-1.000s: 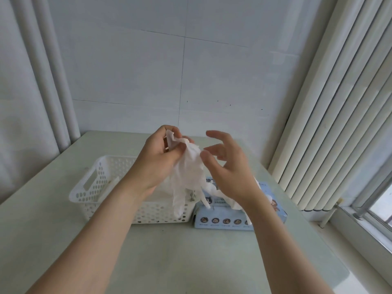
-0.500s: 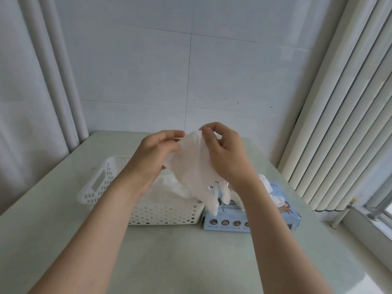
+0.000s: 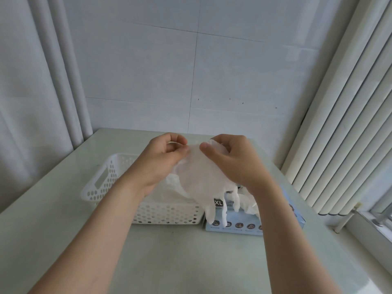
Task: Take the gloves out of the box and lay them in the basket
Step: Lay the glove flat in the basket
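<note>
Glove (image 3: 201,179) flatter than before

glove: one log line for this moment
left hand pinches glove | right hand pinches glove | glove hangs fingers down | basket beside box

Rear wall (image 3: 148,71): large white tiles, grey joints. Left: pale curtain (image 3: 31,92), hanging in folds. Right: white vertical blinds (image 3: 350,124) beside a window (image 3: 382,211), daylight entering. Table (image 3: 180,262): pale green, smooth top, set against the wall.
</note>
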A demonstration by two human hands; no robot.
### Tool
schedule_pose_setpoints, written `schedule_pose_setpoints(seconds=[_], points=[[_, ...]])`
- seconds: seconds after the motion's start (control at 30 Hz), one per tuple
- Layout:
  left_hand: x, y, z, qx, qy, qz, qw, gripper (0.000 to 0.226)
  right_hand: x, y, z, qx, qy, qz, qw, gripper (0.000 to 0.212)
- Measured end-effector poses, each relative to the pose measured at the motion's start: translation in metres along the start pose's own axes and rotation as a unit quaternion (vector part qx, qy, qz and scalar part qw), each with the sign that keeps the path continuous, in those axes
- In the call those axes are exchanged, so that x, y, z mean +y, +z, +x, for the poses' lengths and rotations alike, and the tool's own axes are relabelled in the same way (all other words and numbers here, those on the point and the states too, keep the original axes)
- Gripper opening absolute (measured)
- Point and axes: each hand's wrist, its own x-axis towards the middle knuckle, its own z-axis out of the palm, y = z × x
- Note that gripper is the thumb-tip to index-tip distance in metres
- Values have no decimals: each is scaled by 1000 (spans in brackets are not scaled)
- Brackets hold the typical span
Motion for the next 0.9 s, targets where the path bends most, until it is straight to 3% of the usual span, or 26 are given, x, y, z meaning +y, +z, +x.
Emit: schedule_pose_setpoints(seconds=[0.17,0.3,0.4,0.5,0.67,0.77,0.9], points=[[3,-7,0,8,-9,-4,1000,30,3,1,3,20,-44,-24,999,19],[6,-9,-2,-48,-15,14,999,32,0,3,1,22,-73,-21,997,14],[7,-5,-4,-26,19,39,999,34,1,4,1,35,-81,-37,995,12],[6,-2,-4,-2,37,30,999,22,2,4,1,37,-85,-42,995,11],[0,-3,6,99,67,31,992,16,2,2,1,32,-71,-50,996,18],[0,-5,8,192,119,58,972,18,1,-2,-1,8,-41,-39,998,25],[-1,-8,8,248,187,136,941,22,0,-7,-4,-28,-14,30,999,25]])
